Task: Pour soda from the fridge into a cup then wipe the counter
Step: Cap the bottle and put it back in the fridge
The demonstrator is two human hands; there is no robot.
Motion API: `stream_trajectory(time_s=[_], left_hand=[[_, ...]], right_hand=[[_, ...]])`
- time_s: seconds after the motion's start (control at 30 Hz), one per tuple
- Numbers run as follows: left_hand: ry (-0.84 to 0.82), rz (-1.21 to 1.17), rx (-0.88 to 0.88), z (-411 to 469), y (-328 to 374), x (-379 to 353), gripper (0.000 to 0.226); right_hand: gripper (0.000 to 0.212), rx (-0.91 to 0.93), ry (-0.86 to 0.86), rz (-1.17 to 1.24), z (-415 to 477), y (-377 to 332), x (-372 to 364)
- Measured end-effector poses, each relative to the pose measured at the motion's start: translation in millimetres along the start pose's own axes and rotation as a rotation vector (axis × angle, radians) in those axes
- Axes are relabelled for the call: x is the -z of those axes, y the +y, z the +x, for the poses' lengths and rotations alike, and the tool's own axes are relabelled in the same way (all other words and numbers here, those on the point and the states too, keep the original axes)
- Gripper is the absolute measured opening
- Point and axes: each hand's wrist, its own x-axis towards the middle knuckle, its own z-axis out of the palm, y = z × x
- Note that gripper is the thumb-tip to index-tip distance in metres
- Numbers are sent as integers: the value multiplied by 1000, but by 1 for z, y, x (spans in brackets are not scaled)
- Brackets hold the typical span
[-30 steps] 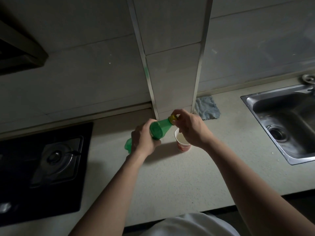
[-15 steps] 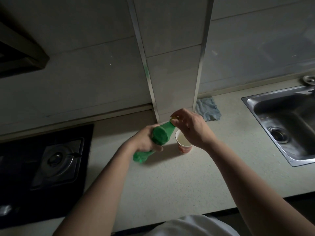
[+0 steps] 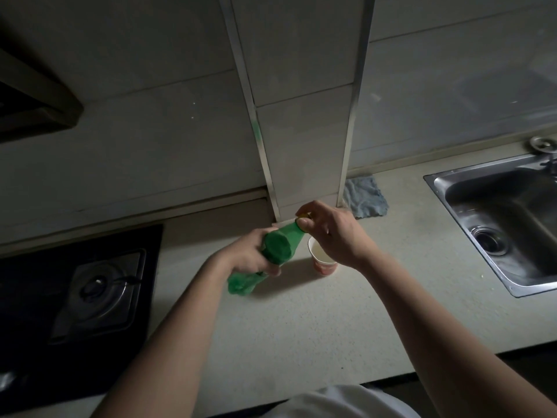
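A green soda bottle (image 3: 278, 247) is tilted over the pale counter (image 3: 301, 321), neck pointing up and to the right. My left hand (image 3: 247, 254) is wrapped around its body. My right hand (image 3: 331, 233) pinches the yellow cap (image 3: 303, 215) at the bottle's mouth. Just below the right hand stands a small paper cup (image 3: 321, 260) with a red band, upright on the counter, its inside pale. A grey-blue cloth (image 3: 364, 196) lies flat by the wall behind the cup.
A black gas hob (image 3: 75, 297) fills the counter's left side. A steel sink (image 3: 506, 218) is set in at the right. A tiled pillar (image 3: 304, 116) juts from the wall just behind my hands. A range hood (image 3: 33, 95) hangs at upper left.
My left hand has turned the bottle, so its base swung down toward the counter and nearer to me. The right hand has stayed on the cap.
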Motion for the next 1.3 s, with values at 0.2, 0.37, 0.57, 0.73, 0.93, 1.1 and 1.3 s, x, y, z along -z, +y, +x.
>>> stream_trajectory(time_s=[0.2, 0.37, 0.57, 0.73, 0.93, 1.1, 1.3], left_hand=[[345, 37, 9, 13, -7, -21, 56], [691, 259, -71, 22, -13, -39, 55], [116, 147, -88, 6, -9, 5, 52], [134, 136, -77, 3, -8, 3, 54], [533, 329, -142, 3, 1, -24, 57], [55, 163, -82, 1, 0, 0, 56], [-3, 161, -105, 3, 5, 1, 58]], right_hand=[[25, -87, 50, -35, 6, 4, -6], [36, -161, 80, -34, 10, 3, -2], [50, 68, -24, -152, -6, 0, 12], [36, 65, -17, -155, -10, -1, 4], [33, -106, 51, -26, -5, 2, 2], [44, 38, -6, -90, -11, 0, 7], [43, 102, 122, -105, -10, -2, 5]])
